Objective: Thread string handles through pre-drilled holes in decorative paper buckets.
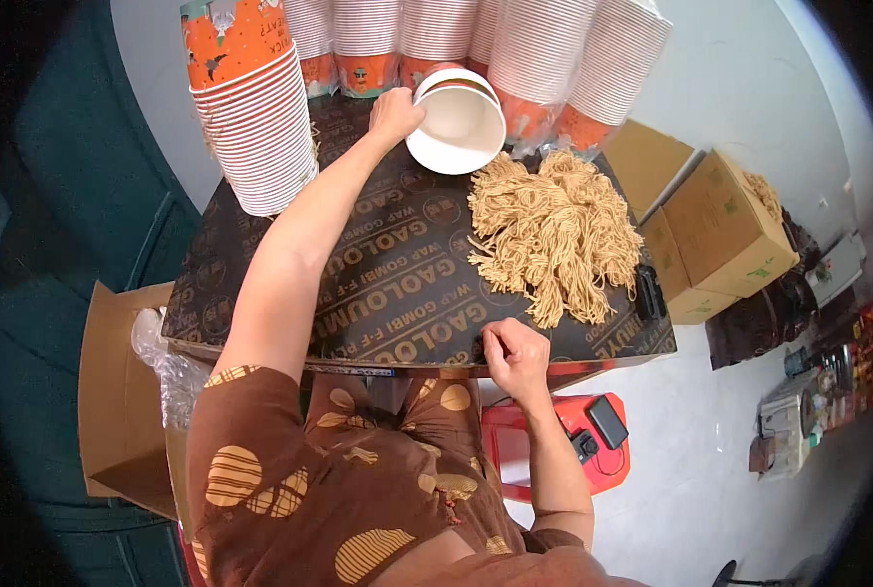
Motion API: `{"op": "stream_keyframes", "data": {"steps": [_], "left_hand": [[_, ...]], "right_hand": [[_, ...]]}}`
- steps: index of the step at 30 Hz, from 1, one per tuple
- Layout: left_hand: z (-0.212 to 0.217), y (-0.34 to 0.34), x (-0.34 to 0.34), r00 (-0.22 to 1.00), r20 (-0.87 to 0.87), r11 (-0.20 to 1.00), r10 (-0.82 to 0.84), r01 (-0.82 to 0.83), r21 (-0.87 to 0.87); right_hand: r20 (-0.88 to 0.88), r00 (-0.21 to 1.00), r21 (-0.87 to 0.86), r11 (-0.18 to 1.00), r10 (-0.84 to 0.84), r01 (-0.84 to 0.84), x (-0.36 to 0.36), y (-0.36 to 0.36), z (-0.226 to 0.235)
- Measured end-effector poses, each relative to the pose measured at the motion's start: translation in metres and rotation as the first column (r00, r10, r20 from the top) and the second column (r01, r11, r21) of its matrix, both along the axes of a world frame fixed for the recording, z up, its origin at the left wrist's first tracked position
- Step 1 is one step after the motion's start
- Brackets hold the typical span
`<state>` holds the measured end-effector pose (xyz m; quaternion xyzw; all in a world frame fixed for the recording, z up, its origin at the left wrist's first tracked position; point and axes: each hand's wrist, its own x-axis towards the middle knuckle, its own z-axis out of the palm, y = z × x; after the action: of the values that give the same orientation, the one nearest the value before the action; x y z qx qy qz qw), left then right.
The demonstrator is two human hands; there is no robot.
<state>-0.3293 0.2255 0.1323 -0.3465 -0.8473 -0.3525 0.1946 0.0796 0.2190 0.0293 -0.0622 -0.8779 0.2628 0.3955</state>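
A white paper bowl (pixel 459 122) is gripped at its rim by the left hand (pixel 395 112), tilted above the dark board (pixel 388 284), just behind the heaped dried noodles (pixel 552 235); the right hand (pixel 515 357) is curled, empty, on the board's near edge; stacked cups (pixel 260 127) are noted left.

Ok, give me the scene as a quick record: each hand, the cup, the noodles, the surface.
left hand: gripping the rim of a white paper cup, tilted with its mouth toward the camera
right hand: resting on the near edge of the dark printed board, holding nothing visible
dried noodles: loose pile on the board, right of the cup
stacked orange paper cups: at the board's far-left edge
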Motion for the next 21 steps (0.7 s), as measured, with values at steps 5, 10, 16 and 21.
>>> {"op": "stream_keyframes", "data": {"steps": [5,10,16,21], "left_hand": [[-0.002,-0.038,0.028,0.967,0.115,0.970,-0.226,0.213,0.114],[-0.009,-0.102,0.067,0.941,-0.065,0.928,-0.333,0.339,0.158],[-0.001,-0.154,0.133,0.961,-0.037,0.948,-0.274,0.276,0.156],[0.017,-0.185,0.165,0.972,0.127,0.972,-0.196,0.175,0.158]], "right_hand": [[-0.006,1.000,-0.007,1.000,0.008,-0.008,0.000,-0.001,0.001],[-0.015,1.000,-0.043,0.999,0.025,-0.025,-0.003,-0.004,0.000],[-0.001,1.000,-0.098,0.995,0.014,-0.014,0.002,0.001,-0.002],[-0.014,1.000,-0.176,0.984,0.026,-0.028,0.001,0.003,-0.006]]}}
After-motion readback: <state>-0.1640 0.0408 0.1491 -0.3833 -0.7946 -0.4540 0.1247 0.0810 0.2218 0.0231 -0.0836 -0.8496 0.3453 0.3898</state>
